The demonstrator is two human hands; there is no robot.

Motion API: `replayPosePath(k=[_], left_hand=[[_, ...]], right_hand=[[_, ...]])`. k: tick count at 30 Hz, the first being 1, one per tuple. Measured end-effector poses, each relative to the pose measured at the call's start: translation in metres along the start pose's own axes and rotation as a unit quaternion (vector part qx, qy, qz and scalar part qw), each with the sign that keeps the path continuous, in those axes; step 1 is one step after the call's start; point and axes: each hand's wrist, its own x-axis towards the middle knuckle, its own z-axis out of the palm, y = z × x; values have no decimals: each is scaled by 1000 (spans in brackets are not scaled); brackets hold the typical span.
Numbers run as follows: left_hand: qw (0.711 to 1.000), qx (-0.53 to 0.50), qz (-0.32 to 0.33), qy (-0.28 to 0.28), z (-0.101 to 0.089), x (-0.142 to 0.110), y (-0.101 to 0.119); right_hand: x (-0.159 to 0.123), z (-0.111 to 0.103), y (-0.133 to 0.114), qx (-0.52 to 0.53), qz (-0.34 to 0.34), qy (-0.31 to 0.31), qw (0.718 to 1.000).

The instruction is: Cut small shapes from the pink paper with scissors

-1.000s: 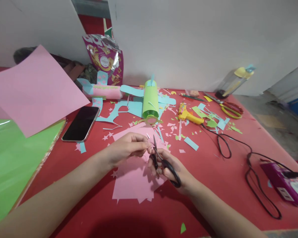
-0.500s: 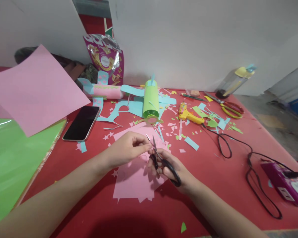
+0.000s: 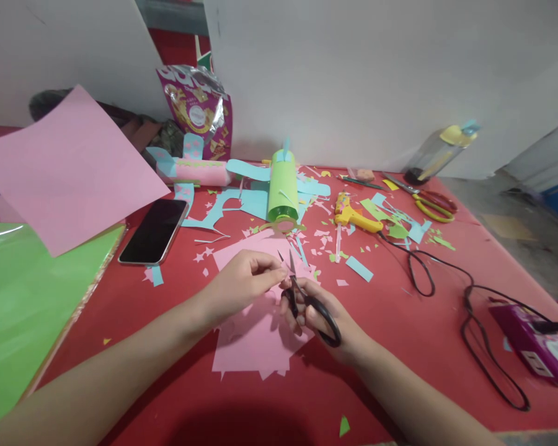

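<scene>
My right hand (image 3: 318, 310) grips a pair of black-handled scissors (image 3: 324, 322), its blades parted and pointing away from me. Close beside the blades, my left hand (image 3: 246, 279) is closed in a pinch; whatever lies between its fingertips is too small to make out. Under both hands spread sheets of pink paper (image 3: 251, 353) with cut edges. Just beyond them stands a green paper-covered tube (image 3: 283, 186) with light-blue wing shapes. A pink tube (image 3: 202, 172) with blue fins lies to its left.
A phone (image 3: 154, 232) and a large pink sheet (image 3: 74, 173) over a green pack (image 3: 37, 310) are at left. Rightward lie a yellow glue gun (image 3: 353, 215), its cable, red-and-yellow scissors (image 3: 430, 204), a bottle (image 3: 439, 155) and a purple power strip (image 3: 534, 344). Paper scraps are scattered around.
Both hands have shifted very slightly to the right, the scissors moving along with the right hand. Everything else on the table lies as before.
</scene>
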Motion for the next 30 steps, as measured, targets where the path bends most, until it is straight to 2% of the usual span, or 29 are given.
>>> replayPosePath(k=[12, 21, 30], left_hand=[[995, -56, -26, 74, 14, -3, 1], [991, -107, -24, 72, 21, -4, -5], [992, -95, -14, 86, 25, -6, -9]], right_hand=[[1, -2, 7, -12, -14, 3, 1000], [-1, 4, 0, -19, -4, 13, 1000], [0, 1, 6, -29, -19, -1, 999]])
